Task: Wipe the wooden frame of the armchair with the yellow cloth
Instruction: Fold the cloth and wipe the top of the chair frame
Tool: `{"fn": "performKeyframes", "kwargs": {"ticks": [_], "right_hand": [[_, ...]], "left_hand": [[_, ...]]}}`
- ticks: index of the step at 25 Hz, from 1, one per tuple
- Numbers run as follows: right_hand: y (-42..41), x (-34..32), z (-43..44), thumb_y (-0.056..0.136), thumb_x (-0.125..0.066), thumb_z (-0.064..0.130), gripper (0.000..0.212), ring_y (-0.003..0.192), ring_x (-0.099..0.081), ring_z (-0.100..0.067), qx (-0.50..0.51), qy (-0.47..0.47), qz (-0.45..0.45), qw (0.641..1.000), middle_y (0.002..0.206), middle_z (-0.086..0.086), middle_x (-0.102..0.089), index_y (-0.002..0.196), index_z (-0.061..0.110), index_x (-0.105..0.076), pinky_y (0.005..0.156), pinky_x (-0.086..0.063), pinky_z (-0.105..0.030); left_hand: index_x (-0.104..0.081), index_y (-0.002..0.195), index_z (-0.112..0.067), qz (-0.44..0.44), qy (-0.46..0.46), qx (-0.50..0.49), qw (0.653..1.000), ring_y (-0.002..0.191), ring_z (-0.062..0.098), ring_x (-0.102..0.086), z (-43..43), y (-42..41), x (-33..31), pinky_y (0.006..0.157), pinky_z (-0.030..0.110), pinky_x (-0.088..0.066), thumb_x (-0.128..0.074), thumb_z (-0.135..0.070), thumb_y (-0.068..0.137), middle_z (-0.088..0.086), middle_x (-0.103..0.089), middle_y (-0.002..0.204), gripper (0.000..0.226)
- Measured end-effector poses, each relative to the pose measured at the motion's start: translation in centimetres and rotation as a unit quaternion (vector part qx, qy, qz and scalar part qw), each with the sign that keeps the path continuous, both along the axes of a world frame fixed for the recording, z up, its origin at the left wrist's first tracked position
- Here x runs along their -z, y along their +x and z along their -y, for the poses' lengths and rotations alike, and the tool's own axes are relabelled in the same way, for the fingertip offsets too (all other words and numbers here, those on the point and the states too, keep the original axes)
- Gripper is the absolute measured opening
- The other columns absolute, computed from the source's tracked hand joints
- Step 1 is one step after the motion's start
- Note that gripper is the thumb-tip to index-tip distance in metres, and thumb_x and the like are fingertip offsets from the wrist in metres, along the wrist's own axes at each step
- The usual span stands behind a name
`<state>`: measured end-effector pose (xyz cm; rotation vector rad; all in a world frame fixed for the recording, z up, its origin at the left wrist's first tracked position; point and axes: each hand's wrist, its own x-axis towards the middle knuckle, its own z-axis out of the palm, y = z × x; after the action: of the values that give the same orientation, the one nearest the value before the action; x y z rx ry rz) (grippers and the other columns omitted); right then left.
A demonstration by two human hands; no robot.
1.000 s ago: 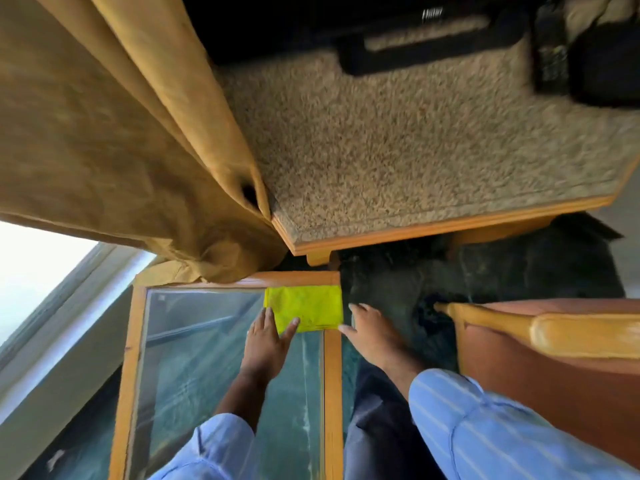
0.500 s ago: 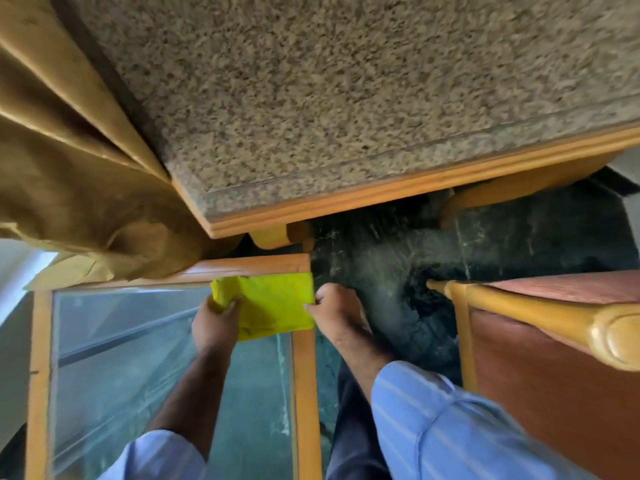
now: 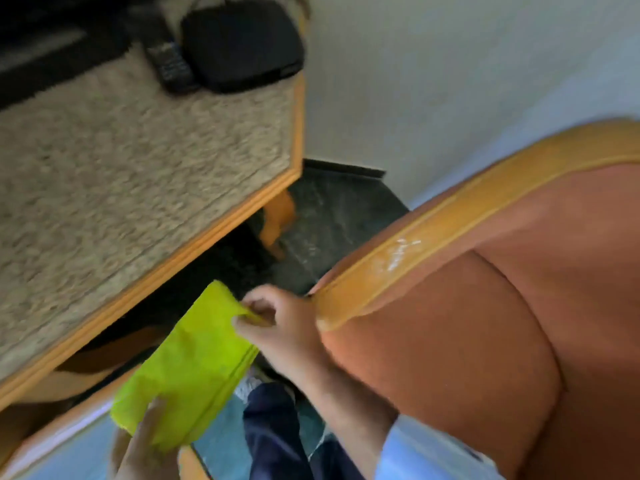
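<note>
The yellow cloth [image 3: 194, 368] is pinched at its upper edge by the right hand [image 3: 280, 323] and gripped at its lower corner by the left hand [image 3: 145, 441].

The cloth is held in the air just left of the armchair's wooden frame [image 3: 408, 251], not touching it; pale scuff marks are seen on the frame's rail, with the orange-brown upholstery [image 3: 485, 341] beyond it. A speckled stone-topped table [image 3: 131, 161] stands left of the frame, a dark floor [image 3: 332, 216] between them and a white wall [image 3: 450, 81] behind. The left hand is blurred and cut off by the lower edge.
</note>
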<state>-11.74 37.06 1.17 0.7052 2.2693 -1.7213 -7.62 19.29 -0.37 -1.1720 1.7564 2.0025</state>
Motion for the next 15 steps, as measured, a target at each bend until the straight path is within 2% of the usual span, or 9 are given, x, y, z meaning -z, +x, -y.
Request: {"fn": "performKeyframes", "kwargs": {"ticks": [2,3,4,7,9,10,11,13,15], "right_hand": [[-0.3,-4.3,-7.4,0.079,-0.084,0.013,0.020,0.081,-0.065,0.003,0.066,0.018,-0.067,0.995,0.086,0.011,-0.074,0.097,0.016,-0.077,0.080,-0.052,-0.018],[-0.3,-6.2,-10.9,0.079,-0.085,0.014,0.022,0.083,-0.067,0.003,0.099,0.034,-0.089,0.990,0.087,0.013,-0.074,0.100,0.016,-0.078,0.083,-0.053,-0.019],[-0.3,-7.8,-14.5,0.079,-0.086,0.016,0.023,0.084,-0.068,0.003,0.130,0.061,-0.111,0.983,0.088,0.014,-0.075,0.101,0.016,-0.079,0.084,-0.055,-0.020],[0.2,-10.6,-23.8,0.078,-0.088,0.021,0.024,0.081,-0.068,0.004,0.195,0.187,-0.145,0.952,0.091,0.010,-0.079,0.101,0.018,-0.082,0.079,-0.052,-0.014],[0.3,-10.6,-27.7,0.077,-0.088,0.019,0.024,0.081,-0.067,0.002,0.200,0.261,-0.143,0.934,0.094,0.002,-0.082,0.100,0.014,-0.083,0.075,-0.049,-0.009],[0.3,-10.1,-28.9,0.078,-0.087,0.018,0.023,0.081,-0.069,-0.002,0.187,0.291,-0.134,0.929,0.096,-0.003,-0.083,0.099,0.012,-0.083,0.076,-0.051,-0.012],[0.2,-9.4,-29.7,0.079,-0.086,0.017,0.022,0.084,-0.072,-0.011,0.166,0.316,-0.118,0.927,0.097,-0.006,-0.083,0.099,0.011,-0.083,0.079,-0.053,-0.020],[0.1,-7.6,-30.6,0.084,-0.082,0.019,0.023,0.097,-0.073,-0.026,0.113,0.348,-0.071,0.928,0.103,-0.009,-0.082,0.104,0.011,-0.081,0.087,-0.052,-0.035],[0.1,-5.8,-31.2,0.085,-0.080,0.023,0.025,0.104,-0.068,-0.033,0.064,0.376,-0.042,0.923,0.105,-0.011,-0.080,0.108,0.011,-0.080,0.090,-0.049,-0.039]], "left_hand": [[-0.061,0.133,0.002,-0.016,0.054,0.053,0.997,0.125,0.043,-0.063,-5.2,-1.4,-2.6,0.099,0.066,-0.052,-0.047,-0.003,0.103,0.028,-0.065,0.136,0.033],[-0.061,0.131,0.003,-0.033,0.076,0.079,0.993,0.130,0.047,-0.060,-7.5,-2.0,-3.7,0.104,0.069,-0.048,-0.048,-0.004,0.102,0.034,-0.061,0.139,0.033],[-0.065,0.128,0.001,-0.051,0.096,0.117,0.987,0.128,0.047,-0.062,-9.8,-2.7,-5.0,0.104,0.067,-0.050,-0.053,-0.008,0.100,0.033,-0.063,0.138,0.032],[-0.073,0.123,-0.017,-0.088,0.094,0.315,0.940,0.108,0.029,-0.077,-17.1,-5.3,-7.5,0.086,0.042,-0.065,-0.080,-0.024,0.085,0.010,-0.080,0.120,0.039],[-0.075,0.110,-0.020,-0.078,0.037,0.381,0.921,0.097,0.026,-0.080,-21.3,-6.5,-7.2,0.078,0.039,-0.067,-0.085,-0.025,0.084,0.004,-0.083,0.106,0.028],[-0.074,0.102,-0.019,-0.071,-0.001,0.390,0.918,0.090,0.024,-0.081,-23.0,-6.9,-6.7,0.078,0.042,-0.067,-0.086,-0.024,0.084,0.004,-0.083,0.098,0.023],[-0.072,0.095,-0.016,-0.064,-0.036,0.394,0.916,0.081,0.022,-0.081,-24.2,-7.1,-6.1,0.079,0.047,-0.066,-0.086,-0.025,0.083,0.005,-0.081,0.091,0.021],[-0.063,0.082,-0.012,-0.045,-0.123,0.406,0.904,0.067,0.019,-0.079,-25.6,-7.2,-4.8,0.080,0.053,-0.064,-0.087,-0.032,0.081,0.006,-0.076,0.078,0.031],[-0.056,0.075,-0.014,-0.035,-0.232,0.451,0.861,0.064,0.022,-0.076,-26.3,-7.5,-4.0,0.078,0.054,-0.062,-0.086,-0.042,0.079,0.004,-0.073,0.069,0.041]]}}
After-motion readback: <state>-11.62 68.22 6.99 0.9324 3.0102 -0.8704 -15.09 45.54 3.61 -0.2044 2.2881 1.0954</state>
